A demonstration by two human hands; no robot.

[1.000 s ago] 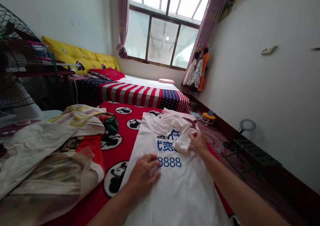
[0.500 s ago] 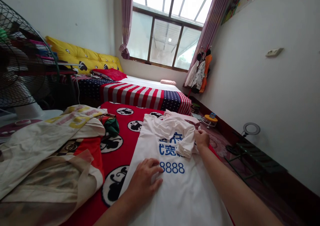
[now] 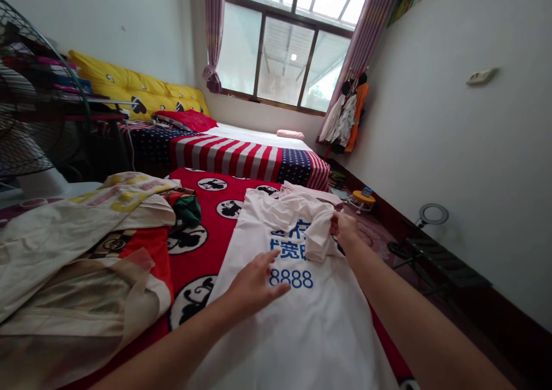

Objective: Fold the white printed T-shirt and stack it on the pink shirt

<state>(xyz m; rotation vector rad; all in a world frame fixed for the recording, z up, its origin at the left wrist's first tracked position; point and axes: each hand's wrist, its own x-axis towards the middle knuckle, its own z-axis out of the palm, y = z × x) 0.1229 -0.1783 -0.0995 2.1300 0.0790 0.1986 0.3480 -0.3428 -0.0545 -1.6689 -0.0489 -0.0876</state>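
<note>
A white T-shirt with blue printed characters and the digits 8888 lies spread on a red bedspread patterned with black cartoon circles. Its upper part is folded over in a rumpled layer. My right hand is shut on the edge of that fold. My left hand is open, fingers apart, over the shirt just left of the digits. Whether its fingertips touch the cloth is hard to tell.
A heap of beige cloth bags lies on the bed to the left, beside a green garment. A standing fan is far left. Past the bed's foot stand a flag-patterned bed, a floor-level green rack and a ring light.
My left hand has lifted its palm from the shirt and shifted slightly right, fingers spreading. My right hand stays on the fold. The view has tilted slightly.
</note>
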